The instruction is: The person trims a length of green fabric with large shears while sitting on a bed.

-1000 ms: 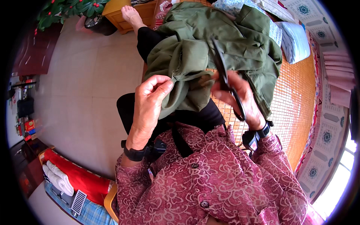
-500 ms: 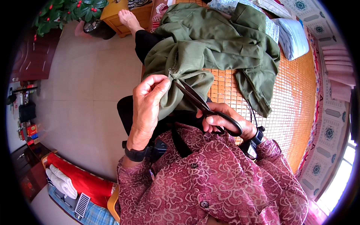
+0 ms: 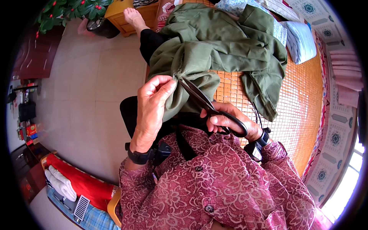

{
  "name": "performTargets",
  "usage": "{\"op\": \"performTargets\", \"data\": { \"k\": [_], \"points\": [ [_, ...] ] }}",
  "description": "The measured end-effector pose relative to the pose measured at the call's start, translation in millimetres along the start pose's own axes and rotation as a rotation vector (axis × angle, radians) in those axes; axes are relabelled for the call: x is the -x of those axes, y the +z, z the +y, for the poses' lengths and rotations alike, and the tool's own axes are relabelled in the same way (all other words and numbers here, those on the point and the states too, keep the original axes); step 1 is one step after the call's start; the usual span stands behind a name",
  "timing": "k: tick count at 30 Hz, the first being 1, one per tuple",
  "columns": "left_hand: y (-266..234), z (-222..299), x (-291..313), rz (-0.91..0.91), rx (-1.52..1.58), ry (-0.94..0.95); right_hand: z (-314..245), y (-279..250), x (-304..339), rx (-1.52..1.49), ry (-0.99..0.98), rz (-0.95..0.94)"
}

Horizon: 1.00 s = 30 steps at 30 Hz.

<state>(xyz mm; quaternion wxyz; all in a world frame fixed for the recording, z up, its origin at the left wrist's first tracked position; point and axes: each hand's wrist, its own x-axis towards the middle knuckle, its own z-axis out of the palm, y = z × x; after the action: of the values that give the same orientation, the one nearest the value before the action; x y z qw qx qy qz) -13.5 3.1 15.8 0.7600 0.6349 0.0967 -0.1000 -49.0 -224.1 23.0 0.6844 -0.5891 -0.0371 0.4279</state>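
A green garment (image 3: pixel 214 51) lies across my lap and over the tiled mat, its folds bunched toward me. My left hand (image 3: pixel 152 105) pinches a seam edge of it between thumb and fingers, where frayed threads show. In my right hand (image 3: pixel 232 120) is a pair of black-handled scissors (image 3: pixel 199 96), fingers and thumb in the loops. The dark blades point up and left, their tips touching the cloth right beside my left fingertips. The blades look nearly closed. Whether a thread lies between them is too small to tell.
The orange tiled mat (image 3: pixel 295 88) spreads to my right, with a folded light-blue cloth (image 3: pixel 301 42) at its far side. Left of it runs a pale floor (image 3: pixel 88 115). A potted plant (image 3: pixel 100 27) stands far left by a wooden cabinet (image 3: pixel 126 19). A red-covered seat (image 3: pixel 80 178) is near left.
The scissors' blades have come slightly closer together at the seam. Both hands stay in nearly the same place, and the view has shifted a little.
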Motion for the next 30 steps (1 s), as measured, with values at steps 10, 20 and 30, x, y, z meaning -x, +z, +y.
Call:
{"op": "performTargets", "data": {
  "k": [10,20,30],
  "points": [
    [-3.6,-3.0,-0.1,-0.057,-0.032,0.005,2.3,2.8,-5.4,0.03,-0.024,0.029],
    [-5.5,-9.2,7.3,-0.088,-0.102,-0.036,-25.6,-22.6,-27.6,0.064,-0.31,0.595],
    [-7.1,0.6,5.6,0.004,-0.168,0.021,-0.9,-25.1,-55.5,0.7,-0.385,0.699]
  ]
}}
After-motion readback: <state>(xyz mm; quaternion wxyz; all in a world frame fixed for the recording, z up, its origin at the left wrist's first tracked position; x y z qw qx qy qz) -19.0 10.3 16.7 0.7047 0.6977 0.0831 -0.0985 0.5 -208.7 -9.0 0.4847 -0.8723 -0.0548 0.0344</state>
